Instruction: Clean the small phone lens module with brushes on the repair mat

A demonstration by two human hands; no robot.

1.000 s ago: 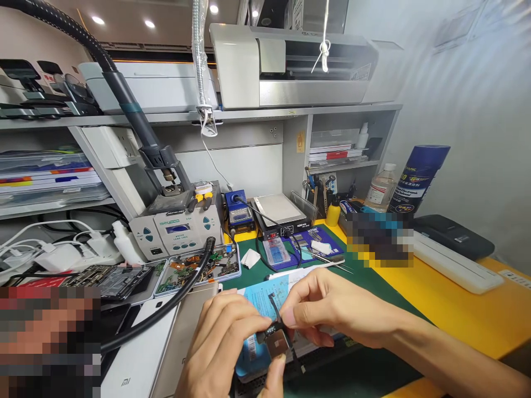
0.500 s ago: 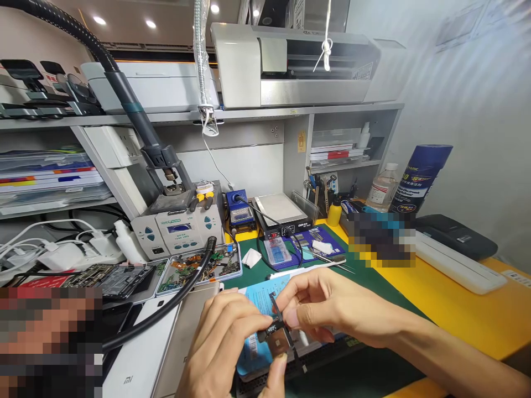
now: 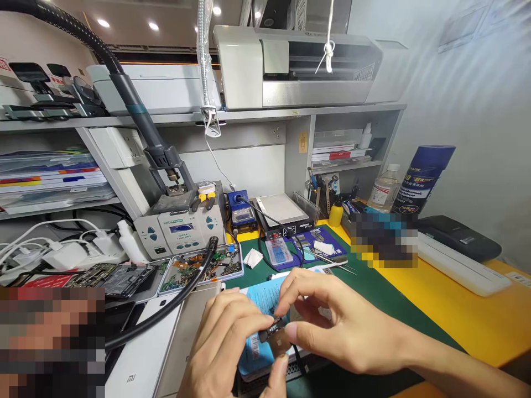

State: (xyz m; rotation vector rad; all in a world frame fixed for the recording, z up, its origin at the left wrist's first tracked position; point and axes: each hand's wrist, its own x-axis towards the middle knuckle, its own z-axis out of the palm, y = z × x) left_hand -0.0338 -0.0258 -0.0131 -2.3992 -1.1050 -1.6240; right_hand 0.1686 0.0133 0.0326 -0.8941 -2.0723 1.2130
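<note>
A small black component is pinched between the left hand and the right hand. A "mi" logo is printed on a white phone nearby.

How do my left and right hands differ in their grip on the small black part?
The left hand holds the small black part from below-left, forefinger above, thumb beneath. The right hand pinches its right end from the right, arched over it. Both grip it.
</note>
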